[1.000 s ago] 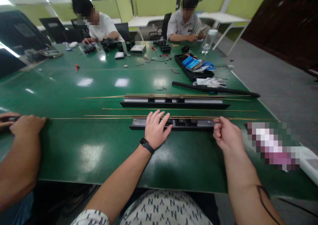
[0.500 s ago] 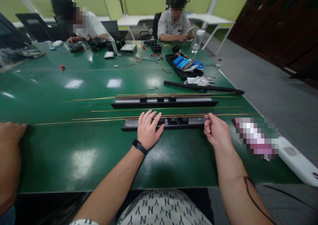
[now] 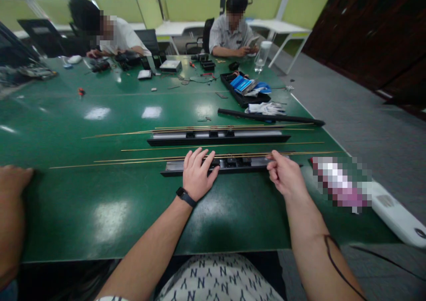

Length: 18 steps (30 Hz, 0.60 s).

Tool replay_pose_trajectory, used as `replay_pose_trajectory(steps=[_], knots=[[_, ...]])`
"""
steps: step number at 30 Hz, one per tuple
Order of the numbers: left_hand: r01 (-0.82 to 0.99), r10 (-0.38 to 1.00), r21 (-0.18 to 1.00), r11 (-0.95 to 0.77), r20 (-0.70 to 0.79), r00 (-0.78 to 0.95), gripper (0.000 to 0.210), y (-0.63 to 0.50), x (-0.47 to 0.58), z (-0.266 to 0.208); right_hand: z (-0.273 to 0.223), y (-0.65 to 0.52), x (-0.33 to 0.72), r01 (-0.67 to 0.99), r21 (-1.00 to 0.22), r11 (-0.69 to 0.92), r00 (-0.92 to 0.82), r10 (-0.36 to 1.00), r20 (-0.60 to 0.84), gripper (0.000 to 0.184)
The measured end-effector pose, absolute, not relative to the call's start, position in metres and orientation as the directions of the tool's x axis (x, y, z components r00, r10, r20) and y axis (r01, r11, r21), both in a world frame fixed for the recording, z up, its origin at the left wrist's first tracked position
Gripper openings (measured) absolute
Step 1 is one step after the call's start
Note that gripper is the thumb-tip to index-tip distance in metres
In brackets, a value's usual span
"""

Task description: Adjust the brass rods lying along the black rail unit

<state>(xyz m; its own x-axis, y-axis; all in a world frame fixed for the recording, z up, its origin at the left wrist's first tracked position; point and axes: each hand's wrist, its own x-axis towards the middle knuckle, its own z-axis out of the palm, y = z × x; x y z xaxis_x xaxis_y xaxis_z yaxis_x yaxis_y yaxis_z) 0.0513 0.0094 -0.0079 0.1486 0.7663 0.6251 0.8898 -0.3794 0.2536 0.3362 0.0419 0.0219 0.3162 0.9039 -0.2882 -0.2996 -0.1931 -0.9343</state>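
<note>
My left hand (image 3: 199, 173) lies with spread fingers over the near black rail (image 3: 236, 170), which has a light-coloured channel and small black blocks in it. Its fingertips reach the thin brass-coloured rods (image 3: 140, 161) that run lengthwise above this rail. At the rail's right part, my right hand (image 3: 285, 172) is closed in a pinch on one of these rods. Just beyond lies a single loose rod (image 3: 149, 149). A second black rail (image 3: 216, 140) with more rods on it stands parallel, farther away.
Behind the rails are a long black tube (image 3: 276, 116), white gloves (image 3: 264, 109) and a black tray (image 3: 239, 98) with blue items. A pink packet (image 3: 339, 188) and a white device (image 3: 392, 212) lie right. Another person's hand (image 3: 15, 177) rests at left; two people sit opposite.
My right hand has shifted a little to the left along the near rail, still pinching the rod. My left hand stays in place on the rail. The view has moved slightly.
</note>
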Motion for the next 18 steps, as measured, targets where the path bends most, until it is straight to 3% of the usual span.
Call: replay_pose_trajectory(steps=[8, 14, 18], knots=[[0.890, 0.754, 0.242, -0.388, 0.638, 0.155, 0.045, 0.0093, 0.0513, -0.0084, 0.0263, 0.0407, 0.3344, -0.311, -0.938, -0.152, 0.388, 0.881, -0.271, 0.027], [0.890, 0.759, 0.247, -0.383, 0.634, 0.150, 0.046, 0.0090, 0.0512, -0.0086, 0.0255, 0.0397, 0.3326, -0.296, -0.933, -0.205, 0.278, 0.916, -0.289, 0.029], [0.891, 0.757, 0.244, -0.383, 0.636, 0.151, 0.046, 0.0094, 0.0513, -0.0085, 0.0247, 0.0413, 0.3346, -0.302, -0.942, -0.145, 0.379, 0.889, -0.258, 0.027]])
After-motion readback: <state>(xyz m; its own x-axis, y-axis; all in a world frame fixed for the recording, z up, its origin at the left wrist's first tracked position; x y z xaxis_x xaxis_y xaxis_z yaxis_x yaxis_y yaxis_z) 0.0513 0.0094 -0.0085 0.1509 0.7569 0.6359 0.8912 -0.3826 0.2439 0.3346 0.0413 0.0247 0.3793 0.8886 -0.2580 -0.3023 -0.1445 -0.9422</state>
